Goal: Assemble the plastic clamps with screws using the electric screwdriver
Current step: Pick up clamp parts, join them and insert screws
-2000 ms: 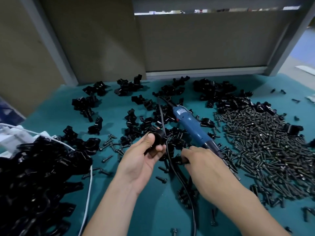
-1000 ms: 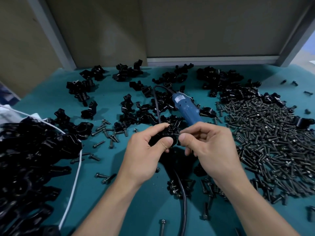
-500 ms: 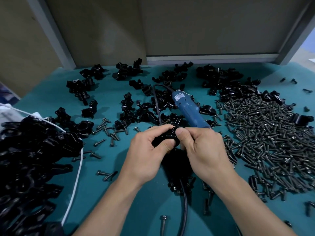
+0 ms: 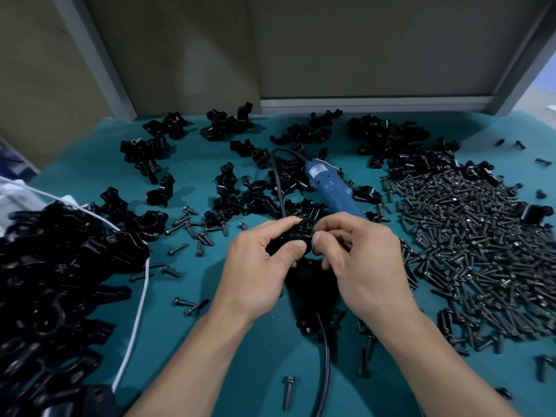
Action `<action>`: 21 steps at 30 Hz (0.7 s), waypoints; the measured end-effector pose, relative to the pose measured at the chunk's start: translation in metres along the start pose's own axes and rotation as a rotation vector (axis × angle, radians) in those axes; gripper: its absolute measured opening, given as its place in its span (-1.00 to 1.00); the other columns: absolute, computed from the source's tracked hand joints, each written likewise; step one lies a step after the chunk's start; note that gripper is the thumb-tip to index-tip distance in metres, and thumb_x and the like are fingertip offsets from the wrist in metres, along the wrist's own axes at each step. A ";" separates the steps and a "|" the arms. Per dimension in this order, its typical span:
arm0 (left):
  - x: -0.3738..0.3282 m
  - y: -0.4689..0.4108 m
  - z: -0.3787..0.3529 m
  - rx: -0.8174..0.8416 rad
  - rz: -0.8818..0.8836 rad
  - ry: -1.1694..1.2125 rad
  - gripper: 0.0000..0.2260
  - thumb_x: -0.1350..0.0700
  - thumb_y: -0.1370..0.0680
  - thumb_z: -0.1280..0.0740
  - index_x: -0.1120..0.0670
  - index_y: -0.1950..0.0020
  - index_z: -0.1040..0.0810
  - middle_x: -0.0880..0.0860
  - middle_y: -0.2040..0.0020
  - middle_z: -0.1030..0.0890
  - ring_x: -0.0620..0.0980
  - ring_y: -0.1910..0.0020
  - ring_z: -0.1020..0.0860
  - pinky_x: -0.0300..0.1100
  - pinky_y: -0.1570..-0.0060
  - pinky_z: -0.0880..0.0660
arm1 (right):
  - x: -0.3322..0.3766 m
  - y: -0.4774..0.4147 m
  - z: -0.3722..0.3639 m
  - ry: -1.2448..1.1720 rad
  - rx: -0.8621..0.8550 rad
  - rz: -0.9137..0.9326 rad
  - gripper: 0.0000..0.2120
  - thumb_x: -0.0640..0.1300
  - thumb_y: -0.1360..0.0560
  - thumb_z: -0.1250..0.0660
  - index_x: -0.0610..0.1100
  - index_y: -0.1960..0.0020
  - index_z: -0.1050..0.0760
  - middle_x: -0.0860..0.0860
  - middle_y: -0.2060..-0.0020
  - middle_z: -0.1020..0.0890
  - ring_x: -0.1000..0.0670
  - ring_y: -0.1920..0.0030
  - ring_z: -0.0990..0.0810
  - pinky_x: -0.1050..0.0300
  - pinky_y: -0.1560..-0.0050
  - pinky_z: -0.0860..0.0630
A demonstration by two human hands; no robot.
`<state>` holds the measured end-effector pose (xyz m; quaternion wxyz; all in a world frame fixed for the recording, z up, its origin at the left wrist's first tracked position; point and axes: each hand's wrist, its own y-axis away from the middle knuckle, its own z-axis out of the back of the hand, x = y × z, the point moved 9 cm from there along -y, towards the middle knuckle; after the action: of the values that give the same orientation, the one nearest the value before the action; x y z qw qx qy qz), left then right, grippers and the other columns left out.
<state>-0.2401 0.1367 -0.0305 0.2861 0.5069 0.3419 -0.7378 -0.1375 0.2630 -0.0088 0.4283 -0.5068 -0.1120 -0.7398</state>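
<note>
Two bare hands meet just in front of the blue electric screwdriver (image 4: 331,191), which lies idle on the teal work mat (image 4: 210,341) with its black cord (image 4: 323,341) trailing back toward the person, probably parked close so it can be taken up once a screw is seated; the left hand (image 4: 258,266) wraps thumb and curled fingers round a black plastic clamp (image 4: 296,236), held above the mat with its round bore turned upward, likely to expose the screw hole; the right hand (image 4: 361,260) has thumb and forefinger pinched tight at the clamp's right edge, the other fingers curled under, a grip that looks like starting a screw by hand, though whether a screw sits between the tips I cannot tell; right of the screwdriver spreads a broad heap of dark metal screws (image 4: 481,251), within easy reach of the feeding hand; behind and left of it lie scattered loose black clamp pieces (image 4: 240,191); far left of it a large pile of black clamps (image 4: 60,281) is banked up, perhaps finished work, with a white cord (image 4: 135,311) along its edge; I judge the driving step not yet begun
</note>
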 end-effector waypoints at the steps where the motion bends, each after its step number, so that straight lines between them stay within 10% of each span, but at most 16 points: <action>1: -0.002 0.000 0.000 0.000 -0.010 0.003 -0.63 0.21 -0.56 -0.48 -0.30 -0.11 -0.64 -0.27 0.15 -0.68 -0.22 0.30 -0.61 -0.40 0.18 -0.50 | -0.001 0.000 -0.001 0.016 -0.014 -0.004 -0.84 -0.12 -0.60 -0.41 0.06 0.14 -0.60 0.18 0.37 -0.64 0.11 0.38 -0.59 0.26 0.33 -0.50; 8: 0.000 0.001 0.004 -0.060 0.003 -0.043 -0.69 0.11 -0.52 -0.51 -0.29 -0.13 -0.66 -0.32 0.03 -0.70 -0.36 0.01 -0.64 -0.42 -0.03 -0.52 | 0.006 0.000 -0.002 0.076 0.018 0.033 -0.88 -0.05 -0.58 -0.40 0.09 0.13 -0.58 0.21 0.35 -0.64 0.14 0.32 -0.61 0.31 0.26 -0.49; 12: 0.005 0.001 0.001 -0.034 0.064 0.040 -0.72 -0.02 -0.43 -0.45 -0.35 -0.06 -0.63 -0.11 0.29 -0.70 -0.17 0.32 -0.63 -0.22 0.15 -0.60 | 0.002 0.001 0.001 0.063 0.036 0.020 -0.78 -0.15 -0.54 -0.48 0.16 0.15 -0.58 0.26 0.30 -0.66 0.15 0.29 -0.65 0.26 0.22 -0.56; 21: -0.002 0.002 0.003 0.008 -0.002 0.038 -0.68 0.15 -0.52 -0.47 -0.27 -0.13 -0.64 -0.22 0.12 -0.69 -0.19 0.30 -0.62 -0.34 0.19 -0.54 | 0.007 0.003 -0.010 0.252 0.118 0.076 -0.76 0.05 -0.66 -0.19 0.02 0.13 -0.48 0.06 0.43 -0.49 0.04 0.38 -0.46 0.15 0.39 -0.37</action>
<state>-0.2396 0.1336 -0.0281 0.2767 0.5216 0.3450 -0.7296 -0.1426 0.2515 -0.0086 0.4958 -0.3877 -0.0815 -0.7728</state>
